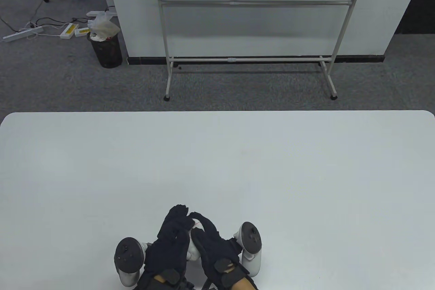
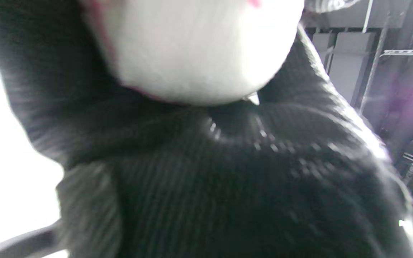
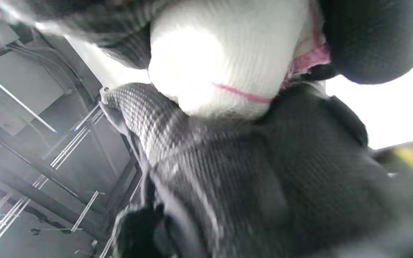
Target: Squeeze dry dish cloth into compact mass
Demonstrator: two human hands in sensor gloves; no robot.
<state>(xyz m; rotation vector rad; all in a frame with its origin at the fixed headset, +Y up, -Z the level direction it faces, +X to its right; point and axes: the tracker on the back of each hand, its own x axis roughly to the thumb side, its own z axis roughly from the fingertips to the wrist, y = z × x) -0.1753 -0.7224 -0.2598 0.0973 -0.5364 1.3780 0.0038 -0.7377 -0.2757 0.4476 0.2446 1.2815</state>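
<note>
- White knitted cotton, with a thin pink thread along one edge, was what we found packed between the two palms: the dish cloth (image 3: 224,61) sat bunched at the near edge of the table (image 1: 217,154), almost wholly covered by the gloves.
- We saw the left hand (image 1: 170,242) curled over the bundle from its own side, its fingers (image 1: 176,217) bent and pressed onto the top of the cloth.
- We saw the right hand (image 1: 217,252) closing in from the other side, its fingers (image 1: 204,222) wrapped over the bundle and meeting those of the left at the far end.
- In the wrist views the cloth bulged out roundly between black knit, so we judged it already well gathered, though blur kept us from telling how tightly the thumbs bore on it.
- We took the cloth for light, soft and springy; dry fabric of that kind would likely puff back once released, so the hold belonged around the middle of the wad with loose corners tucked under the fingertips.
- Farther off, past the bare tabletop, stood a whiteboard stand (image 1: 251,31) against the wall, and a waste bin (image 1: 106,48) to its left on the grey carpet.
</note>
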